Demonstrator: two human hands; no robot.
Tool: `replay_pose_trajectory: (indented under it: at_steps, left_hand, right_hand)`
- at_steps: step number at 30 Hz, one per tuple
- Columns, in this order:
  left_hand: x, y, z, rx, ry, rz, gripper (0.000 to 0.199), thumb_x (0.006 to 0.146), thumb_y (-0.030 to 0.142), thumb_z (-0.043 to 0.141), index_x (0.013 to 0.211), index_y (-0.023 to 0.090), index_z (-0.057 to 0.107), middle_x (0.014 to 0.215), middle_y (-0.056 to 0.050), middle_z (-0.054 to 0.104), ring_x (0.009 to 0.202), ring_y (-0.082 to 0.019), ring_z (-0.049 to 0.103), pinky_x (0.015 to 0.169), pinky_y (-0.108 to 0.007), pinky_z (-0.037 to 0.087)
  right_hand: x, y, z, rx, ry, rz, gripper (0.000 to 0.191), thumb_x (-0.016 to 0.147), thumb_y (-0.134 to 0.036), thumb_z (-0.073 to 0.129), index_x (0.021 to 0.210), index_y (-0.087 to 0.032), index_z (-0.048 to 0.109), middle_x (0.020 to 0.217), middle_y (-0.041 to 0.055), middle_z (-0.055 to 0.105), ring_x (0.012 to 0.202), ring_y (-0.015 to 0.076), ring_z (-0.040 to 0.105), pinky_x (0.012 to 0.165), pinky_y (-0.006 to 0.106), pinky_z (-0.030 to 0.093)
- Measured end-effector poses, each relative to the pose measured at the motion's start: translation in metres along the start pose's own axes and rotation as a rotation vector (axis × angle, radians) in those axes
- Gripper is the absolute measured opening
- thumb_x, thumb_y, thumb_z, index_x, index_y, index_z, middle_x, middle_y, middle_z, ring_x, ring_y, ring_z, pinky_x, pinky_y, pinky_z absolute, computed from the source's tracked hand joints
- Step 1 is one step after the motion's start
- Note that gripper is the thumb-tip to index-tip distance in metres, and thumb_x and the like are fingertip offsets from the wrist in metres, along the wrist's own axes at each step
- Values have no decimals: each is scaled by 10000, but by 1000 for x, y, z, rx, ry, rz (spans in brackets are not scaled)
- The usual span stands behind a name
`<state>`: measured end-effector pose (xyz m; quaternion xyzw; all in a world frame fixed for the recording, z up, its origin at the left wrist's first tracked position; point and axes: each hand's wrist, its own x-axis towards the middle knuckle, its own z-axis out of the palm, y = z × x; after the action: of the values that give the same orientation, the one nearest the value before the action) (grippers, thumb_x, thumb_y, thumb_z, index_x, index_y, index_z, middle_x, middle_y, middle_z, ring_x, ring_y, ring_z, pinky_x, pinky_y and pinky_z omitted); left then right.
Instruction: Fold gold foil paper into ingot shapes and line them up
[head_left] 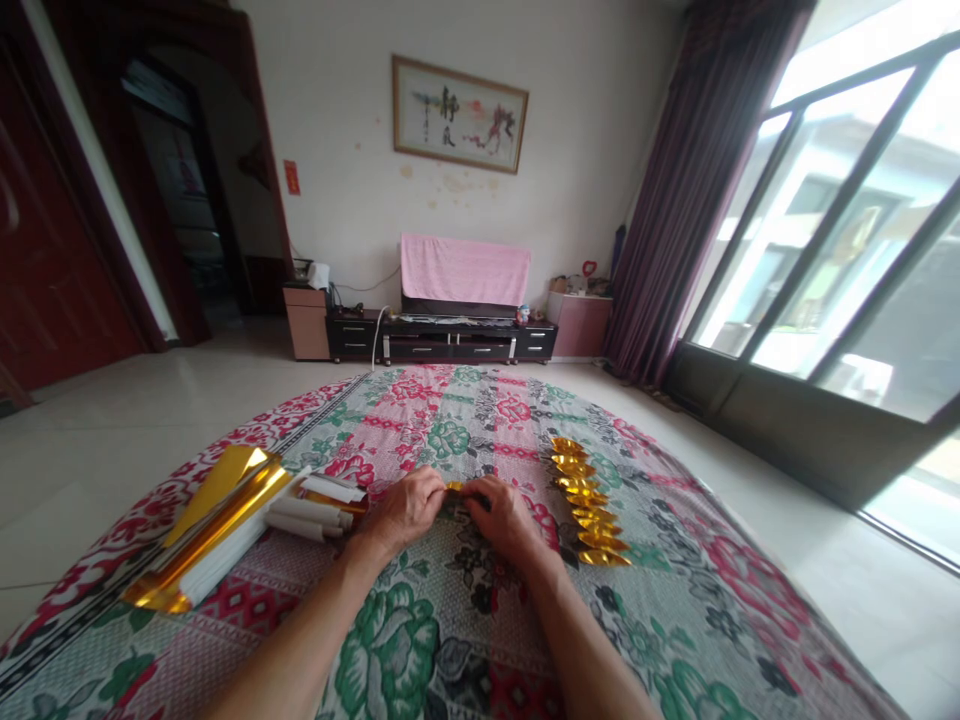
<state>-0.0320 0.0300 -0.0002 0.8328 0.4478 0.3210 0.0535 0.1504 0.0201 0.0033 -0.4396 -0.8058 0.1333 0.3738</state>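
The fingers of your left hand (414, 500) are pinched close together, holding one end of a small gold piece (454, 487). The fingers of your right hand (501, 510) are pinched too, holding the other end. Only a bit of the gold piece peeks out between your two hands, so its whole shape is hidden. It is in front of you, near the middle, and I cannot tell if it touches the surface (450, 435) under it.

On your right, a row of shiny gold pieces (585, 492) lies in a slanting line. They have pointy ends like leaves, and they sit close, one after another. On your left, near your wrist, there are small white and gold rolls (304, 517). Just beside them is a long gold and white bundle (225, 530), with a flat gold sheet (225, 475) next to it.

The surface is covered with big green, pink and dark flowers, and its far edge is round. Past it, a pink cloth (465, 270) hangs above a low black cabinet (450, 345). A framed picture (459, 115) is up on the wall. A purple curtain (667, 200) hangs by a big window (840, 220) on your right.
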Motion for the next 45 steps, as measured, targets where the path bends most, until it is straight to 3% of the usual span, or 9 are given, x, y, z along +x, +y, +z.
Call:
replay_pose_trajectory:
  at_steps: [7,13,21,30,38,45]
  left_hand:
    - [5,-4,6,-24,26,-97,213,835,179,440,904,187,641,859,-37,621,799,-132,573,758,-235,439]
    - [6,-1,4,-119,52,-130,308,773,113,475,1035,188,617,866,-25,637,801,-126,581,771,-230,450]
    - [9,-1,7,-243,-20,-235,324,769,162,490,1052,209,639,920,-20,692,835,-137,623,780,-238,477]
    - [15,1,9,-125,-46,-316,340,800,175,452,1102,183,608,972,-58,694,873,-166,639,803,-268,479]
    - [15,2,8,-107,-24,-299,329,797,180,450,1077,190,621,933,-49,702,841,-155,642,786,-254,480]
    - [13,-1,10,-255,43,-350,308,759,184,510,1041,204,634,856,-17,705,780,-132,643,723,-222,492]
  right_hand:
    - [3,-1,5,-43,36,39,207,793,-120,469,855,-202,649,808,13,662,751,129,594,707,203,403]
    - [5,-2,4,-44,42,61,190,799,-137,469,849,-204,640,812,10,664,752,127,593,705,196,396]
    - [5,-1,5,-32,62,76,158,803,-159,470,822,-196,622,756,3,650,686,118,579,641,186,379]
    - [6,2,8,-33,112,120,142,802,-176,479,821,-199,617,767,4,642,689,117,575,637,183,377]
    - [7,0,7,-57,109,151,144,795,-175,489,816,-203,629,773,9,654,682,119,584,619,183,384]
    - [10,-3,6,-76,88,212,136,781,-186,510,803,-203,643,783,12,674,683,126,599,614,187,394]
